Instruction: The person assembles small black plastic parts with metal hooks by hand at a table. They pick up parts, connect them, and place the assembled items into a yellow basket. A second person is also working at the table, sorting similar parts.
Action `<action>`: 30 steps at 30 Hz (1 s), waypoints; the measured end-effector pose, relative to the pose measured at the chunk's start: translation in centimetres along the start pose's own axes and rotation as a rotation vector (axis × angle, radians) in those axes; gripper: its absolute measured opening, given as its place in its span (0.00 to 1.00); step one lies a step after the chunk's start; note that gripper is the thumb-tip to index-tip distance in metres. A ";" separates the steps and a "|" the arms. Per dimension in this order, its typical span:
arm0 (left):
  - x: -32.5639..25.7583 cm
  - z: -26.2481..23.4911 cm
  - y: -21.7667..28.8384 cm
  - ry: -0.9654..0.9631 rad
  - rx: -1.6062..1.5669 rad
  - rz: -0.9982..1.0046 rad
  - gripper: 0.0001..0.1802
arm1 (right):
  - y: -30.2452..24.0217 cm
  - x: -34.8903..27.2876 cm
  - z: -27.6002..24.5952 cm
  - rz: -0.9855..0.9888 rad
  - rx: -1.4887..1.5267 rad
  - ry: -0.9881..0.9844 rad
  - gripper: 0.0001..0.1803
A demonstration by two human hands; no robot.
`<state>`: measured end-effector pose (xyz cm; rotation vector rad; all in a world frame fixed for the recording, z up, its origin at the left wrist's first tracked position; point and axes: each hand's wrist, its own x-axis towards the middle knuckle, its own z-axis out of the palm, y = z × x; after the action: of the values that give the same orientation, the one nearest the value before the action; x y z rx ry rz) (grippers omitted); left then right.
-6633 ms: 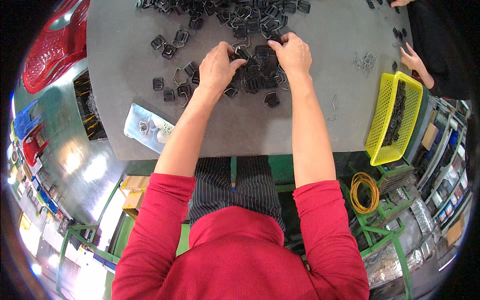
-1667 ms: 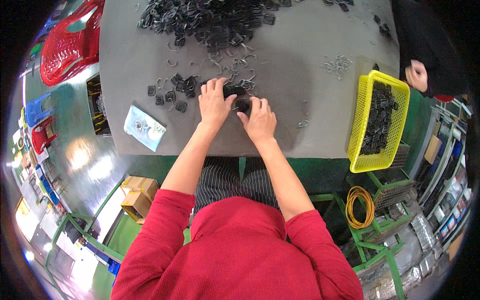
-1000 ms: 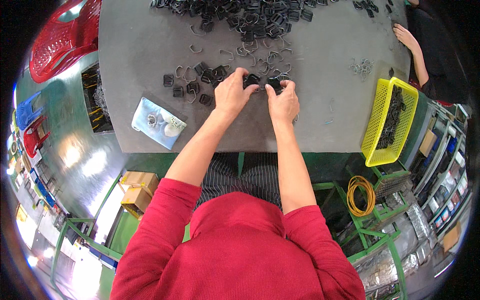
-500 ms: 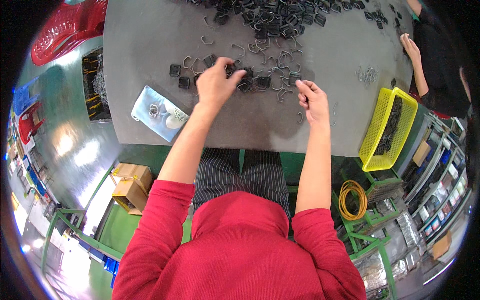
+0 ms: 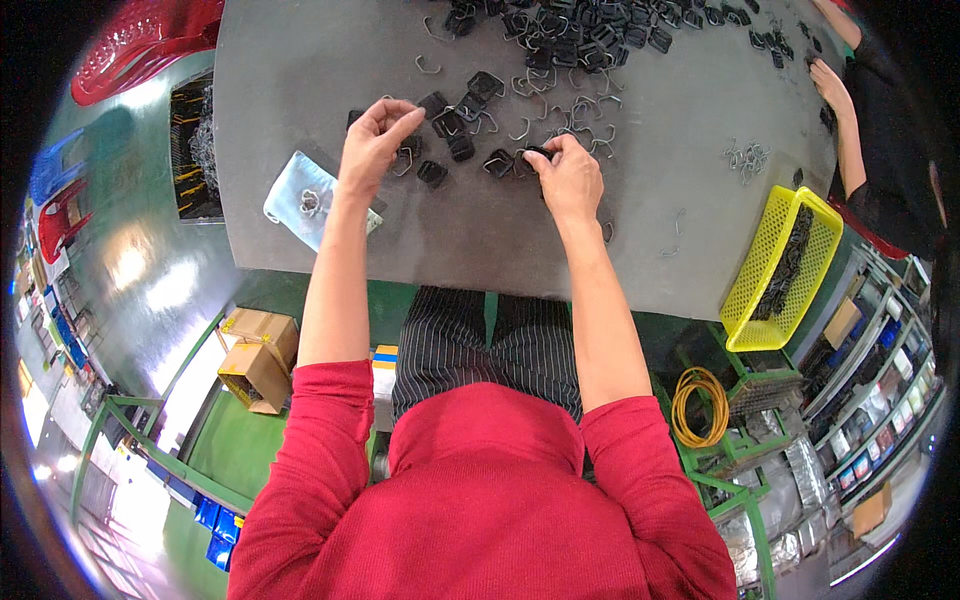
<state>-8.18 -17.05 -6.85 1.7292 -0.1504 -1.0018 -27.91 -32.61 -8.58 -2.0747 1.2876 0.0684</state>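
At the near side of the grey table [image 5: 300, 95], head view: the right hand [image 5: 573, 185] grasps a black buckle [image 5: 539, 153] between thumb and forefinger, just right of the near group of buckles [image 5: 461, 148]. The left hand [image 5: 372, 148] is at the left edge of that group, thumb and forefinger drawn close together; cannot tell whether they pinch a part.

Step in hand, as judged: picking buckles one at a time out of the near group. The next move seems to call for a firm pinch by the right hand and a lift that does not snag the loose wire hooks [image 5: 520, 130] close by.

Counts: near group, roughly ten buckles, some partly covered by the fingers. Far heap [image 5: 590, 30]: too many overlapping to count. Loose hooks: many, tangled, not countable; two thin pieces [image 5: 678, 222] lie apart at near right, plus one small pile [image 5: 746, 160] farther right. Yellow basket [image 5: 757, 258] at right: one, holding uncounted black parts. Blue pouch [image 5: 293, 200] at near left: one. Co-worker at far right: one, with one hand [image 5: 832, 88] on the table edge.
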 end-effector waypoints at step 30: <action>3.1 -3.2 0.5 -0.160 -0.203 -0.099 0.15 | -3.4 6.7 -1.9 0.105 1.052 -0.512 0.09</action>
<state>-3.84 -16.63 -7.94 1.4841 -0.0631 -1.1871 -22.33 -37.94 -7.95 -0.9939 0.8201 -0.0305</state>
